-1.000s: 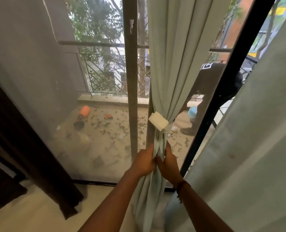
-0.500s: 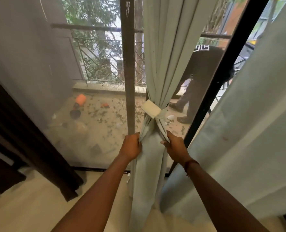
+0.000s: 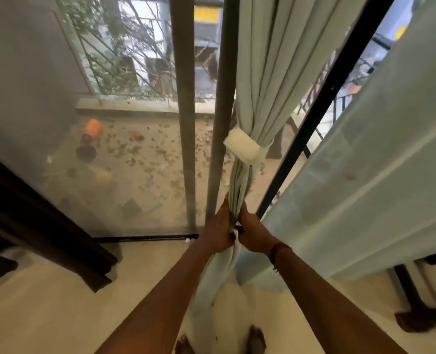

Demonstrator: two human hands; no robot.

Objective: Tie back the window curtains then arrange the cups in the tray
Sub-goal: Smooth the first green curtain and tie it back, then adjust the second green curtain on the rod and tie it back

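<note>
Pale-green curtain (image 3: 257, 98), cinched by its tieback (image 3: 242, 148), is gripped below by my left hand (image 3: 215, 233) and right hand (image 3: 252, 233); I should gather folds evenly.

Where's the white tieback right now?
In the head view, the white tieback wraps the gathered curtain right of centre, beside the grey window post, above the left hand and right hand.

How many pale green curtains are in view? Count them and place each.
2. The tied curtain hangs centre, bound by a tieback; the loose curtain hangs at right. Others may be out of frame.
</note>
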